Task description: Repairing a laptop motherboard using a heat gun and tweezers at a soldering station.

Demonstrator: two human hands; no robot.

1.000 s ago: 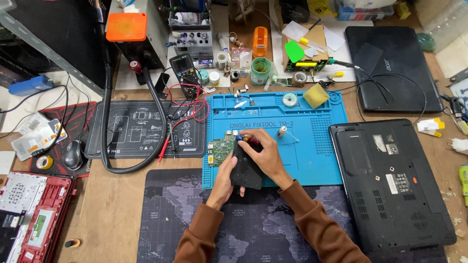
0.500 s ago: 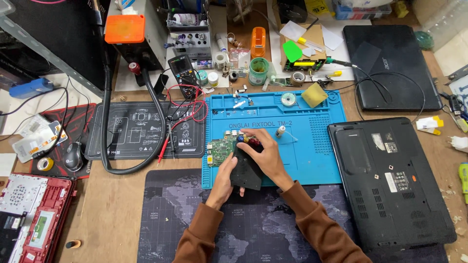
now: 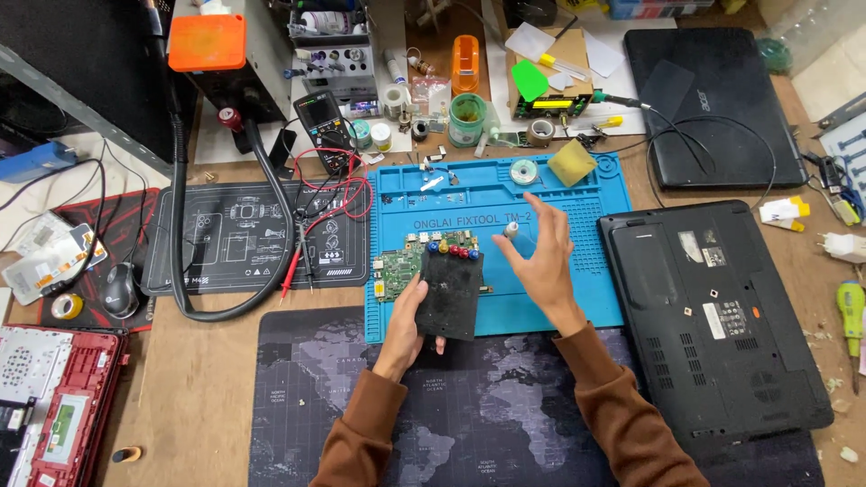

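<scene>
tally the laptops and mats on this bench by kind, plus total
Closed black laptops, lid up: 1
Black laptops, underside up: 1
Opened red laptops: 1
Blue repair mats: 1
Black diagram mats: 1
Dark map-print mats: 1
Total: 6

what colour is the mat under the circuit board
Blue mat, under the green board; seen in the head view.

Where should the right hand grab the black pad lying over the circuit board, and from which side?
Probably the black pad's free right edge, coming in from the right. The left hand already holds its lower left side, and the circuit board sticks out at the upper left. The pad is a flat slab, so the right hand, open just beside it, could pinch that long edge.
</scene>
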